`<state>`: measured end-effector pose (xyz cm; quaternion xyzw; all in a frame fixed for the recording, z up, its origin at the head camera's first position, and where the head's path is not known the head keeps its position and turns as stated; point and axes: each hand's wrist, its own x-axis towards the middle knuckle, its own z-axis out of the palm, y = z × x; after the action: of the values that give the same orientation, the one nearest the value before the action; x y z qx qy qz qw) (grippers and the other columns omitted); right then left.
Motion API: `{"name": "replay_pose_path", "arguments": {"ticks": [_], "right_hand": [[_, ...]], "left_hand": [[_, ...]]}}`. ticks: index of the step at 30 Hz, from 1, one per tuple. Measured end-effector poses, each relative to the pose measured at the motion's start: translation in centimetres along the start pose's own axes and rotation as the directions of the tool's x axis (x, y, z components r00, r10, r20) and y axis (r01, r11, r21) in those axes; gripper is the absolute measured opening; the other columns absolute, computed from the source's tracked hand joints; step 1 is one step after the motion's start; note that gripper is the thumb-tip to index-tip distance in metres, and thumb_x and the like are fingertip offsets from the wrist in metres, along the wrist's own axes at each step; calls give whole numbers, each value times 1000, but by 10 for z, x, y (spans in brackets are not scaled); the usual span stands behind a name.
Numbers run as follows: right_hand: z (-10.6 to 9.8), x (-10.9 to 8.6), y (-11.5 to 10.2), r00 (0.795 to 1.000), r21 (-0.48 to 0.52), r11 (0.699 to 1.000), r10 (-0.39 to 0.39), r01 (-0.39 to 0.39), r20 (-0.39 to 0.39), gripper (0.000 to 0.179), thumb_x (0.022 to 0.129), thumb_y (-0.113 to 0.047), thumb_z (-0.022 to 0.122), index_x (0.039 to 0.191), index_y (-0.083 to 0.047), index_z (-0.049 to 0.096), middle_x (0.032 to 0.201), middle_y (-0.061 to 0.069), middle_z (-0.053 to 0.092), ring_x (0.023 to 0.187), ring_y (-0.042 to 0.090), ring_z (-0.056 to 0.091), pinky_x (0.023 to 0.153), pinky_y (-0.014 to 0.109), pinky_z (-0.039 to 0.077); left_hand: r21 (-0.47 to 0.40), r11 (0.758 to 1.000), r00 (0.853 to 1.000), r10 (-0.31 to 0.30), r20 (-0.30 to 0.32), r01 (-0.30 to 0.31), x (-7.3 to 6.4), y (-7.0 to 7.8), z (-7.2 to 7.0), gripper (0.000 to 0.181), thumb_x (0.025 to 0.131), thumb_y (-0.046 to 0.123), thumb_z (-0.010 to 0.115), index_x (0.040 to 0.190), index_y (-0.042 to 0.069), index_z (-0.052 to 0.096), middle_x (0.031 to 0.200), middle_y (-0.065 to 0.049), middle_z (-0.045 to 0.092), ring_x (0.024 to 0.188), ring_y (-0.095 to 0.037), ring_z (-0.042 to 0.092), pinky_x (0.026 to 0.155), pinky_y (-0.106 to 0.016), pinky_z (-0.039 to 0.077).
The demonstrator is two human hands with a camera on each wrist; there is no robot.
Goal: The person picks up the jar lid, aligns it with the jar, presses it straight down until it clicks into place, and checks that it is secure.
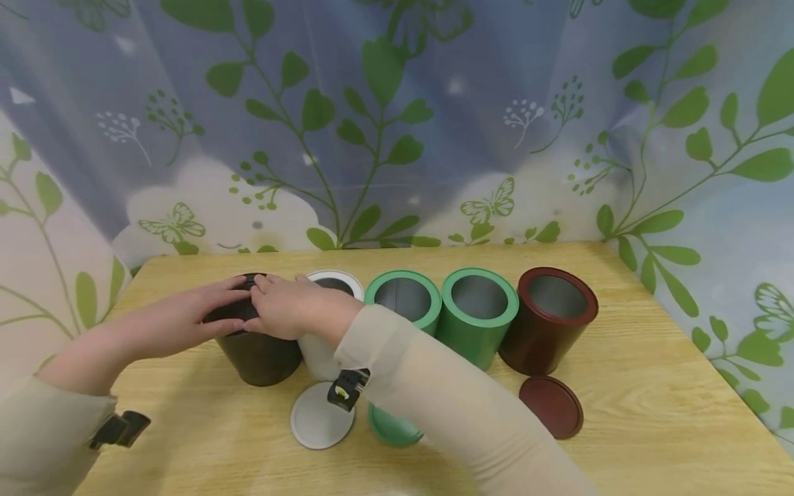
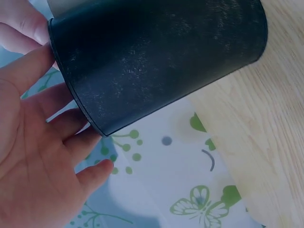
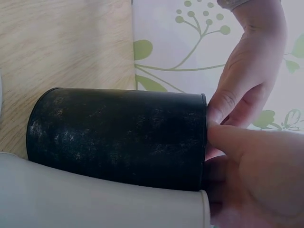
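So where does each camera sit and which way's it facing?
Head: worn on the head, facing forward and down at the black can; the left hand, right hand and sleeves show.
Left wrist: worn there, facing the black can's side; the left hand shows large, with a bit of the right.
Right wrist: worn there, facing the black can and a white can alongside; both hands show.
Both wrist views share the black can.

- On my table [image 1: 645,386] a row runs left to right: leftmost canister [image 1: 263,358], second canister [image 1: 316,358], middle canister [image 1: 403,275], fourth canister [image 1: 474,344], rightmost canister [image 1: 533,344].
- I have the left hand [image 1: 192,313] and right hand [image 1: 288,303] at opposite sides of the leftmost canister's mouth.
- Before the second canister lies the left lid [image 1: 322,417]; before the middle canister, the middle lid [image 1: 393,428]; before the rightmost canister, the right lid [image 1: 551,406].
- Behind my table hangs the backdrop [image 1: 434,172].
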<state>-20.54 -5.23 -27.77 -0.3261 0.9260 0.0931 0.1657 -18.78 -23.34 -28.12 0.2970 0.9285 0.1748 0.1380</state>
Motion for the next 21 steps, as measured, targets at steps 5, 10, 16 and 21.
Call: {"name": "replay_pose_path", "arguments": {"ticks": [5, 10, 16, 21], "right_hand": [[2, -1, 0, 1000, 2, 1000, -7, 7, 9, 60, 99, -49, 23, 151, -22, 9, 156, -8, 2, 140, 5, 1, 112, 37, 14], [4, -3, 1, 1000, 15, 1000, -22, 22, -7, 60, 99, -49, 24, 151, -22, 11, 155, -8, 3, 140, 5, 2, 112, 38, 14], [5, -1, 1, 1000, 2, 1000, -14, 14, -7, 61, 99, -51, 23, 151, -23, 9, 155, -9, 3, 140, 4, 2, 112, 37, 14], [5, -1, 1, 1000, -3, 1000, -4, 4, -13, 61, 98, -51, 22, 151, -24, 7, 155, -10, 0, 139, 4, 0, 112, 38, 12]], "left_hand": [[-46, 999, 1000, -18, 6, 19, -1, -1, 2, 66, 95, 46, 48, 144, 3, 34, 152, -22, 14, 133, -46, 20, 99, -61, 26], [-145, 989, 1000, -5, 6, 5, -2, -3, 8, 63, 97, 39, 47, 146, 4, 30, 153, -22, 7, 135, -46, 12, 100, -62, 22], [-187, 982, 1000, -11, 1, 11, -3, -5, 12, 62, 98, 39, 46, 148, 8, 26, 154, -19, 4, 136, -46, 10, 100, -62, 22], [-187, 982, 1000, -2, -7, 0, -2, -4, 11, 63, 98, 36, 47, 148, 6, 25, 153, -21, 3, 135, -48, 11, 99, -63, 22]]}}
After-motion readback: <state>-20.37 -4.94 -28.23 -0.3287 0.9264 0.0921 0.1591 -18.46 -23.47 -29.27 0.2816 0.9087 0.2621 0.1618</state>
